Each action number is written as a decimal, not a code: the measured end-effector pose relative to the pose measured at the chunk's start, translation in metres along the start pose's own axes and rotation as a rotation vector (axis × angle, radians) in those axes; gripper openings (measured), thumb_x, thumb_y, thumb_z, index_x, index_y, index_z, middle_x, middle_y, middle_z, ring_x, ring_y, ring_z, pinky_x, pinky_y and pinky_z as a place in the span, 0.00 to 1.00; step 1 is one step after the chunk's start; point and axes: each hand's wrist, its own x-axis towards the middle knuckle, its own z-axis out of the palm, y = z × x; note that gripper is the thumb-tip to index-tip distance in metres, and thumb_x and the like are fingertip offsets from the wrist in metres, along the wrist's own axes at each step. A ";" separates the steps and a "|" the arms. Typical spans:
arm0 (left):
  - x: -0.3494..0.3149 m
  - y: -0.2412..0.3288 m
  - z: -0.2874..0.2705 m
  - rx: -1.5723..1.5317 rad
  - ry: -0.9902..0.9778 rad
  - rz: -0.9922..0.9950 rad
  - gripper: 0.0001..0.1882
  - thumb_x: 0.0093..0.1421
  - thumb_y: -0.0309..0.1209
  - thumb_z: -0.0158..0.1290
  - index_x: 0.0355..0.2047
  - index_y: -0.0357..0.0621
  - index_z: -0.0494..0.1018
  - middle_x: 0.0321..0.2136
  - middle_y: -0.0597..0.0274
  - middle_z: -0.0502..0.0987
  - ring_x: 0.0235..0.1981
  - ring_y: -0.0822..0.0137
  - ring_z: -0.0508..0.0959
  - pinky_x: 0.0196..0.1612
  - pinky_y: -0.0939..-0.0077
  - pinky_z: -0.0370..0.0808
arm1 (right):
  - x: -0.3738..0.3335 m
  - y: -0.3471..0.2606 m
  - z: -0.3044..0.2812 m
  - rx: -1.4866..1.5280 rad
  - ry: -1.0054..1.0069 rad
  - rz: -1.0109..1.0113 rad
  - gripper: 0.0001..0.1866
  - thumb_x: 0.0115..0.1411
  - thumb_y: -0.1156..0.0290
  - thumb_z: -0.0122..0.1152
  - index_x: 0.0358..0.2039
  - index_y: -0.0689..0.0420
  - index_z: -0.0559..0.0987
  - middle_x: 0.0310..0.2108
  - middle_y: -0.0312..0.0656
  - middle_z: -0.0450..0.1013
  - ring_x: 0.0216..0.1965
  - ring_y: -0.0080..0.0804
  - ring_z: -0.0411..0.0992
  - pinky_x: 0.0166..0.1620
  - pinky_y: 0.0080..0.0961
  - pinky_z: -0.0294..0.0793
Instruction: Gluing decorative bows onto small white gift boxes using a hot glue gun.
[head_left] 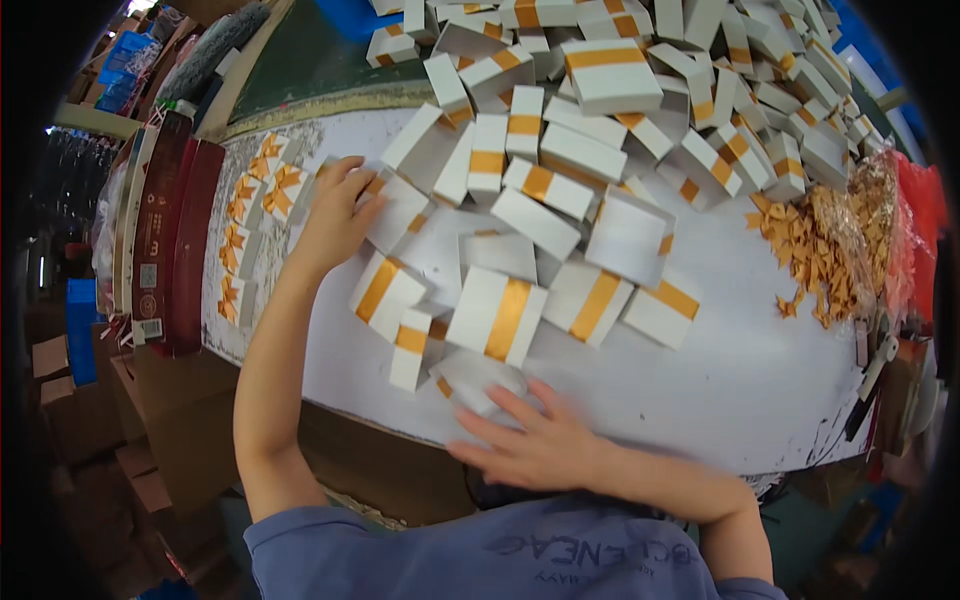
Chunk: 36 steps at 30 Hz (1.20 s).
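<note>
1. The left hand (342, 222) curls its fingers at a gold-banded box (402, 212), toward the surface's (720, 400) left edge; whether they grip, one cannot tell.
2. The right hand (545, 440), fingers apart, blurs beside a white box (472, 374) near the front edge.
3. Gold bows (828, 245) lie heaped by the right edge.

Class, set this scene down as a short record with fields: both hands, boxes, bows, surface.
Left hand: at a white box; contact unclear
Right hand: blurred, fingers spread, near a tilted box
Main boxes: white, gold-banded, jumbled, piled toward the far side
Left-side boxes: small, white, topped with gold bows
Loose bows: gold, heaped at right by clear plastic
Surface: pale, scuffed
</note>
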 end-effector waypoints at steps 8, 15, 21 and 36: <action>-0.015 0.092 0.057 -0.496 0.200 -0.188 0.23 0.57 0.36 0.49 0.47 0.29 0.66 0.53 0.48 0.63 0.52 0.56 0.66 0.54 0.71 0.62 | 0.007 0.107 -0.021 -0.374 0.167 0.289 0.13 0.45 0.69 0.61 0.35 0.51 0.75 0.42 0.39 0.69 0.52 0.31 0.63 0.54 0.46 0.54; -0.050 0.151 0.029 -0.373 0.243 0.096 0.22 0.55 0.36 0.49 0.51 0.44 0.66 0.57 0.53 0.61 0.60 0.51 0.56 0.60 0.60 0.51 | -0.083 0.050 -0.100 1.101 0.487 0.910 0.10 0.60 0.66 0.52 0.36 0.59 0.75 0.33 0.34 0.73 0.33 0.19 0.69 0.37 0.14 0.67; -0.141 0.177 0.036 0.102 -0.213 0.336 0.30 0.49 0.38 0.55 0.53 0.43 0.64 0.59 0.54 0.57 0.61 0.46 0.50 0.59 0.52 0.45 | -0.152 0.046 -0.102 0.995 0.448 1.245 0.13 0.58 0.65 0.55 0.40 0.60 0.74 0.33 0.35 0.73 0.33 0.22 0.70 0.38 0.16 0.68; -0.174 0.241 0.039 -0.067 -0.432 0.304 0.46 0.43 0.52 0.59 0.57 0.39 0.57 0.57 0.46 0.56 0.57 0.42 0.55 0.55 0.55 0.57 | -0.117 -0.014 -0.100 -0.405 -0.202 0.776 0.36 0.44 0.45 0.60 0.43 0.65 0.70 0.32 0.41 0.69 0.31 0.33 0.69 0.30 0.28 0.70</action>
